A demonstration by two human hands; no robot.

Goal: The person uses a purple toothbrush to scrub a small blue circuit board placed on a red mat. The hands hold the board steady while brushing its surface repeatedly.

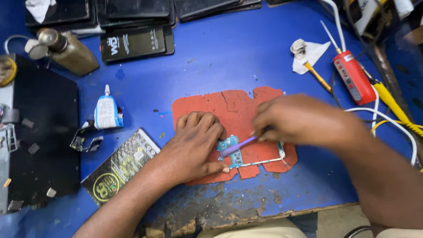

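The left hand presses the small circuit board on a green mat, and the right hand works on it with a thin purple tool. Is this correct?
Not quite: the head view shows the mat is red, not green. The left hand does press the circuit board, and the right hand holds the purple tool.

You have one red mat (pixel 238 110), one circuit board (pixel 231 152), one purple tool (pixel 240 144), one glue bottle (pixel 106 112), one brass bottle (pixel 70 50), one red device (pixel 354 77) and two hands, left hand (pixel 196 147) and right hand (pixel 293 121).
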